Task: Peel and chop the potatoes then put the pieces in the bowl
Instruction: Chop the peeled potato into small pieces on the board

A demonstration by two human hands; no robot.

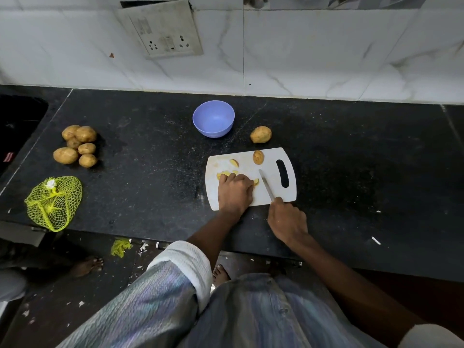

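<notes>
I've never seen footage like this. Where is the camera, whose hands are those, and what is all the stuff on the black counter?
There is no machine here. A person wears a wide-angle camera on the head, so you look down past their own arms.

The right hand holds a knife over a white cutting board. The left hand holds down cut potato pieces on the board; a potato half lies at the board's far edge. Beyond the board stand an empty purple bowl and one whole potato.

Far left lie a pile of potatoes and a yellow net bag.
</notes>
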